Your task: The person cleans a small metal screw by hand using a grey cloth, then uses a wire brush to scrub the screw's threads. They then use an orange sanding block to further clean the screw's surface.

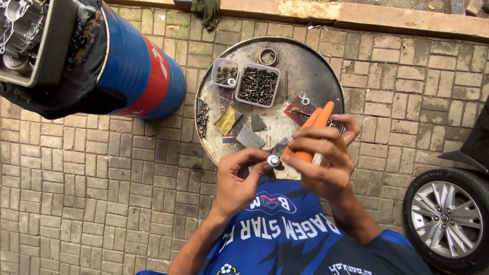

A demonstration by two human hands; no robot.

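1. Nearest to me is the person's blue jersey (285, 234) with its white lettering, seen from above, both forearms reaching forward over it
2. The left hand (239, 181) is curled, and its thumb and forefinger pinch a small round metal part (273, 161), something like a bearing or thick washer, right at the fingertips; the other fingers fold loosely under
3. The right hand (323, 158) is clenched around orange-handled pliers (310, 135), the handles sticking up and away past the knuckles; the tool's nose points down toward the round part and sits just beside it, though I cannot tell whether it touches
4. So the round part lies between the two hands, held by the left fingertips, just below the near rim of the drum top
5. Beyond the hands is a round, stained drum lid (316, 66) used as a bench, with scraps of sandpaper (249, 136), a yellowish scrap (226, 120) and two loose washers (303, 98) on it
6. Farther back on the lid stand a large clear tub of screws (257, 85), a smaller tub (225, 74) beside it, and a ring (267, 56) near the far edge
7. A blue drum with a red band (137, 71) lies off left on the brick paving (102, 178); a car wheel (448, 216) shows at the right
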